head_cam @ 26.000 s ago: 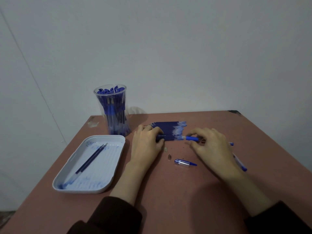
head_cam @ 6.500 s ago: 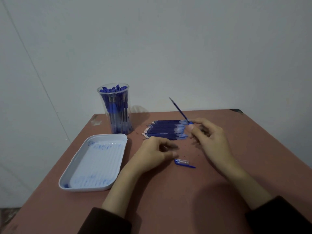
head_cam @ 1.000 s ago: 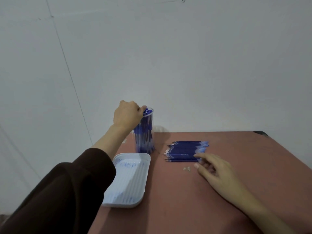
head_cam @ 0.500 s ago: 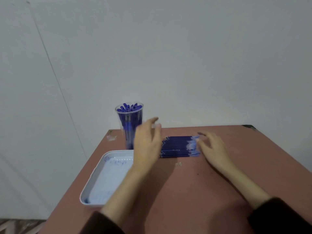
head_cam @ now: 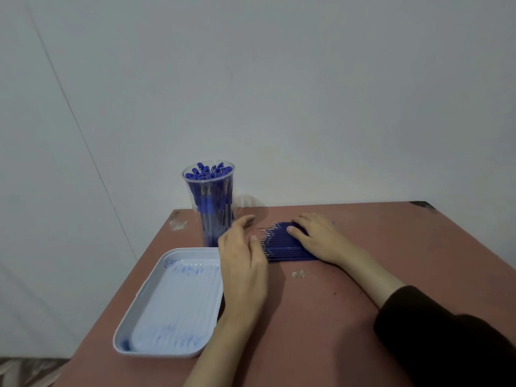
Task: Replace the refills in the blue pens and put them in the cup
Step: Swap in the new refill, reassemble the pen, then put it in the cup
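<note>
A clear plastic cup (head_cam: 210, 202) packed with blue pens stands at the table's far left. To its right lies a flat row of several blue refills (head_cam: 282, 244), tips pointing left. My left hand (head_cam: 241, 258) lies with straight fingers at the tip end of the row, holding nothing. My right hand (head_cam: 317, 237) rests flat on the right part of the refills, covering their ends. No loose pen shows on the table.
A white tray (head_cam: 170, 303) smeared with blue ink sits at the front left, with nothing in it. A small pale scrap (head_cam: 298, 274) lies just in front of the refills. The reddish table (head_cam: 321, 331) ends close behind the cup, against a white wall.
My left hand has come down from in front of the cup to the tips of the refills. My right hand has slid further onto the row.
</note>
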{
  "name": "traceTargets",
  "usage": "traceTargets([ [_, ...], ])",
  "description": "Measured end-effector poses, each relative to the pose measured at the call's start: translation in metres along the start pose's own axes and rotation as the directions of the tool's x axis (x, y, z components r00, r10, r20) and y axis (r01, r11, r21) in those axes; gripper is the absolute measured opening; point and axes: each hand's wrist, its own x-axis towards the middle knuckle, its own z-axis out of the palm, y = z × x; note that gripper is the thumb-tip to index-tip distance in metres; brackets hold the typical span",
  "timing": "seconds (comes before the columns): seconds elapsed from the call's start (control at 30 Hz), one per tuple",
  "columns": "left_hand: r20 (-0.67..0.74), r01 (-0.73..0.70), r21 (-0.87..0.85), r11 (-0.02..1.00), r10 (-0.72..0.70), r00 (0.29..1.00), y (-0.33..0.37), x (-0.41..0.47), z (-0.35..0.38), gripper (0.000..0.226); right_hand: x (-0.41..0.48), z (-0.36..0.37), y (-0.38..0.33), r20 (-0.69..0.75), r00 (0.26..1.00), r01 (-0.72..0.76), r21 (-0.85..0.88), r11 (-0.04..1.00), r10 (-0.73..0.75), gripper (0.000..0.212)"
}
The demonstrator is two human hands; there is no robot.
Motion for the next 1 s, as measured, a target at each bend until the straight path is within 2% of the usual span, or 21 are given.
traceTargets([
  [0.27,0.038,-0.030,-0.003,1.000,0.030,0.999,0.005,-0.005,0.002,0.040,-0.006,0.004,0.000,0.017,0.995,0.098,0.036,0.995,-0.099,0.042],
  [0.53,0.033,-0.093,0.042,0.995,0.091,0.995,0.009,-0.008,-0.003,0.040,-0.028,0.003,-0.006,0.001,0.992,0.127,0.070,0.989,-0.127,0.042],
  [0.63,0.043,-0.174,0.156,0.972,0.169,0.985,0.012,-0.009,-0.012,0.038,-0.032,-0.001,-0.009,0.026,0.994,0.102,0.061,0.993,-0.104,0.045],
  [0.73,0.116,-0.246,0.439,0.864,0.217,0.969,0.005,-0.008,-0.029,0.034,-0.036,-0.003,-0.012,0.016,0.998,0.063,0.038,0.997,-0.064,0.049],
  [0.77,0.164,-0.242,0.539,0.807,0.181,0.970,0.003,-0.008,-0.037,0.035,-0.037,-0.003,-0.013,-0.015,0.999,0.048,0.045,0.998,-0.047,0.049],
  [0.87,0.322,-0.172,0.706,0.687,-0.094,0.942,-0.007,-0.010,-0.063,0.043,-0.042,-0.003,-0.014,-0.122,0.993,0.011,0.101,0.995,0.002,0.048],
  [1.0,0.433,-0.056,0.677,0.734,-0.335,0.837,-0.008,-0.015,-0.070,0.059,-0.051,-0.003,-0.013,-0.187,0.981,-0.026,0.151,0.988,0.054,0.044],
])
